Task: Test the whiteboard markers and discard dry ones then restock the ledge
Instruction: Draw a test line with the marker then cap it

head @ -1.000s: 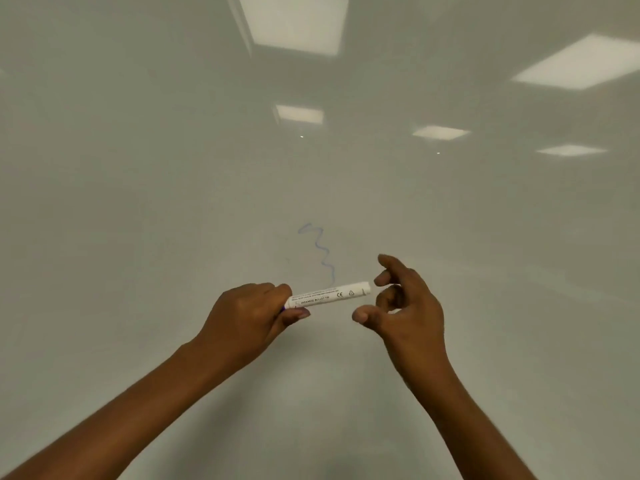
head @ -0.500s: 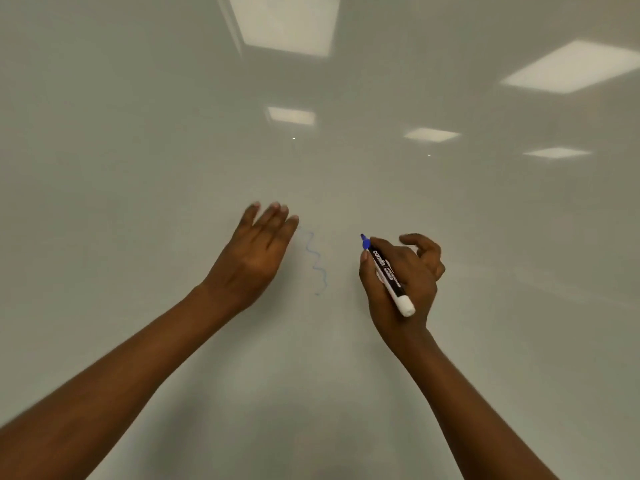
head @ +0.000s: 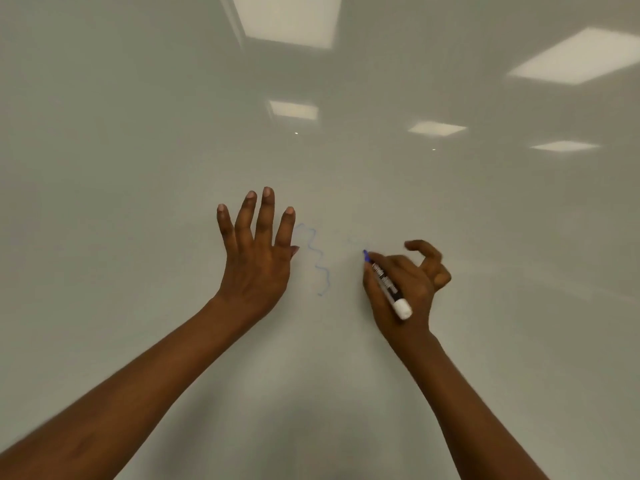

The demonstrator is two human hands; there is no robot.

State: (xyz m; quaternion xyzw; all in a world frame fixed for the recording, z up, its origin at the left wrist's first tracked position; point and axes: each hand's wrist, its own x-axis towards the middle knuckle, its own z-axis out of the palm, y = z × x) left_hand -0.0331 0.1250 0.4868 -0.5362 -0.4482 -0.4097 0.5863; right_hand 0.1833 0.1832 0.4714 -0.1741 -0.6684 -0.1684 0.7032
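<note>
Right of centre I see my right hand (head: 414, 289) pinching the marker (head: 386, 284): dark printed barrel, white rear end, blue tip at the whiteboard (head: 138, 168). My left hand (head: 258, 258), mid-frame, is spread wide and holds nothing, beside a faint blue squiggle (head: 320, 261).

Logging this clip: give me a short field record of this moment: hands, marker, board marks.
whiteboard: glossy, reflects ceiling lights
squiggle: thin blue wavy line on the board
marker: uncapped, blue tip at the board, white end toward the wrist
left hand: fingers straight and spread, holds nothing, left of the squiggle
right hand: grips the marker
ledge: not in view
</note>
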